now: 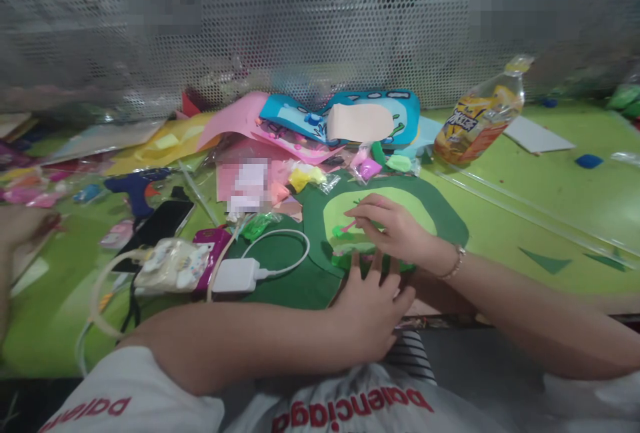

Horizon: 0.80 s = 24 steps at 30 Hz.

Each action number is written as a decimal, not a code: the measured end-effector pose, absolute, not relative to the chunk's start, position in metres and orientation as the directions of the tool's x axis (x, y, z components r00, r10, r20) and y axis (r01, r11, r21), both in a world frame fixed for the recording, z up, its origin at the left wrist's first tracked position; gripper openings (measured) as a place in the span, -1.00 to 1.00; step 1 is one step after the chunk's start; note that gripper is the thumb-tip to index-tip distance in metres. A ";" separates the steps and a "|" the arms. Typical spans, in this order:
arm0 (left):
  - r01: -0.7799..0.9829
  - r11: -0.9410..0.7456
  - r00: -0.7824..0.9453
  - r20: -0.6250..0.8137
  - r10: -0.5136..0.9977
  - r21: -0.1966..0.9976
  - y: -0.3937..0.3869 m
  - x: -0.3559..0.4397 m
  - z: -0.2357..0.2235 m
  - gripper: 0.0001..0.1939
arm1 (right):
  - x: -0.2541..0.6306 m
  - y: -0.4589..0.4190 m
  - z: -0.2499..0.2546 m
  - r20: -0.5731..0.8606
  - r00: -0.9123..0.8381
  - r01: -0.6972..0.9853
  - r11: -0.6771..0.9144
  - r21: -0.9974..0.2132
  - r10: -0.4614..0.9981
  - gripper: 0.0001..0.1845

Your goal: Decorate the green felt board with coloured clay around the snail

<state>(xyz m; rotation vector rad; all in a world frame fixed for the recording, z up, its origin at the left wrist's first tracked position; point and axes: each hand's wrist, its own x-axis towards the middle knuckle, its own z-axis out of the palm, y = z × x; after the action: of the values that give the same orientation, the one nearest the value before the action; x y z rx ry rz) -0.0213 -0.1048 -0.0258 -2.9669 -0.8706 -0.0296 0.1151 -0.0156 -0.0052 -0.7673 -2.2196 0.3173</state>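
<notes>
A light green rounded panel (425, 214) lies on a larger dark green foam sheet (453, 216) in front of me. My right hand (397, 230) is over the panel, its fingers pinched on a thin pink stick (349, 226). The stick's tip meets a bright green lump (339, 232) that looks like soft clay, at the panel's left. Along the panel's lower edge, my left hand (373, 300) rests with its fingers spread, touching the green piece there. My fingers hide part of that lower edge.
A bottle of orange drink (470, 123) stands at the back right. Blue foam sheets (411, 110) and clay packets (369, 168) lie behind the panel. To the left are a phone (167, 220), a white charger (235, 276) with cables and a glue gun (133, 192). Another person's arm (15, 240) reaches in.
</notes>
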 end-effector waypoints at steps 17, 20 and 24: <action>0.541 -0.840 0.840 0.064 0.538 -0.034 -0.106 -0.021 -0.030 -0.31 | 0.124 -0.006 -0.004 0.556 -0.505 0.485 0.750 -0.450 0.660 -0.81; 0.542 -0.840 0.839 0.065 0.539 -0.028 -0.106 -0.021 -0.031 -0.30 | 0.120 -0.009 -0.006 0.556 -0.553 0.436 0.784 -0.442 0.621 -0.77; 0.538 -0.843 0.842 0.072 0.535 -0.026 -0.105 -0.021 -0.031 -0.30 | 0.120 -0.011 -0.005 0.563 -0.562 0.419 0.795 -0.438 0.606 -0.74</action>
<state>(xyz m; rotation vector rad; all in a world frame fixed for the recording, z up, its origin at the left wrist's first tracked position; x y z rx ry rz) -0.0212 -0.1051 -0.0305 -2.9710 -0.8657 -0.0958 0.1204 -0.0107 -0.0054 -0.7541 -2.2491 0.3295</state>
